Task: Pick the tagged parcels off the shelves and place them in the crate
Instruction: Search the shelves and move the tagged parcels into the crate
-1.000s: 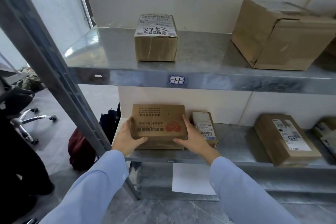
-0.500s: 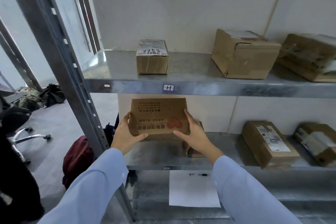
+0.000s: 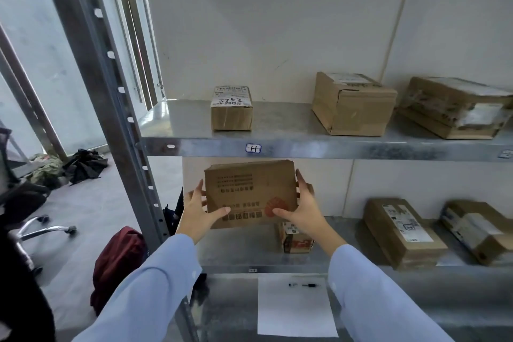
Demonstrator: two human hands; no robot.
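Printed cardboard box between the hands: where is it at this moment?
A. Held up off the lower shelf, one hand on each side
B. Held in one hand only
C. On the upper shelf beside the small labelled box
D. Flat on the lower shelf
A. The printed cardboard box is raised clear of the lower shelf, with the left hand on its left edge and the right hand on its right edge.

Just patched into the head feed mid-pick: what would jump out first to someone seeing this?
A flat printed parcel held in mid-air between the left hand and right hand, just under the upper shelf edge with its H label. Three parcels sit on that shelf, the leftmost a small labelled box. A white paper sheet lies on the lowest level.
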